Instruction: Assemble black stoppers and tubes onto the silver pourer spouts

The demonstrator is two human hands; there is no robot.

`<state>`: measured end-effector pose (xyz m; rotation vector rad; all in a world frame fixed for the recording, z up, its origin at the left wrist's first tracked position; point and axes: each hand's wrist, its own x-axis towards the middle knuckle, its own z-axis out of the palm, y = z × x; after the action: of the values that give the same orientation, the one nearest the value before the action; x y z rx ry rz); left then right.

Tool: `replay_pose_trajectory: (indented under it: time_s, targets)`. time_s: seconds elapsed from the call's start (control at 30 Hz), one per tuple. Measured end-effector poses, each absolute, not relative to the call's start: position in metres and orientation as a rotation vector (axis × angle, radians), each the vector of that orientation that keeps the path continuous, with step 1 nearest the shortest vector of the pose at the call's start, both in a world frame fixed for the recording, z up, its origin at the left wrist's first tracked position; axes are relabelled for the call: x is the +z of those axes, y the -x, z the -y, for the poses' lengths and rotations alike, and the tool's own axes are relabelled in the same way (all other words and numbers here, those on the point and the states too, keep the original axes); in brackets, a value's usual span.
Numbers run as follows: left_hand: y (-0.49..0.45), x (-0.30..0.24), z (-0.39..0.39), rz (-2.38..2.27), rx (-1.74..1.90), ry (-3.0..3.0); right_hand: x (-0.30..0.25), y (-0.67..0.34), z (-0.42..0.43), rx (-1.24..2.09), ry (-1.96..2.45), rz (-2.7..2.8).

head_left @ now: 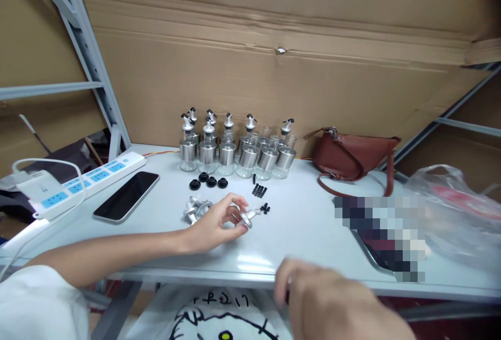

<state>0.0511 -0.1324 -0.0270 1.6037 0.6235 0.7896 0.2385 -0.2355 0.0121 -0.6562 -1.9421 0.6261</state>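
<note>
Looks like the step in hand is small-parts work on a spout top. The left hand [217, 225] has its thumb and fingers clamped on a silver spout top [246, 219], low over the worktop [301, 220]; can't tell if it's actually resting there. Its narrow nozzle end seems to point right, toward a cluster of small black caps [265, 208]. The right hand [309, 288] is down by the front edge, super blurry, fingers curled together on a small dark thing [288, 295], no telling what exactly. The 2 hands are well apart, so as a guess, any 2-handed work on that top calls for bringing them closer, with a pinch that leaves the nozzle uncovered.

Just left of the left hand there's a pile of loose silver pieces [191, 208], partly hidden by the fingers. Behind sit 4 black stoppers [211, 182], and a few black tubes [259, 190] lie nearer the middle.

Now the containers: glass bottles [227, 154] with steel sleeves stand upright in rows at the back, 6 along the front. 7 pourer tops [209, 125] show above the group, while several necks on the right side are bare. The clear glass looks empty, though the sleeves hide the middles. Far right, a plastic bag [462, 246] has something reddish in or on it, hard to say. The brown handbag [340, 152] doesn't show its contents.
</note>
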Motion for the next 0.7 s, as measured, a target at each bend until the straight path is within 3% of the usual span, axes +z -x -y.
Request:
replay_pose_trajectory:
  time_s: [0.1, 0.23, 0.7]
  targets:
    - [-0.05, -0.04, 0.13, -0.651, 0.762, -1.618, 0.002, -0.253, 0.207, 0.182, 1.272, 1.6]
    - [-0.051, -0.046, 0.128, -0.693, 0.778, -1.584, -0.033, -0.266, 0.167, 0.081, 1.595, 1.681]
    - [-0.052, -0.043, 0.128, -0.687, 0.85, -1.54, -0.051, -0.262, 0.156, 0.185, 1.677, 1.837]
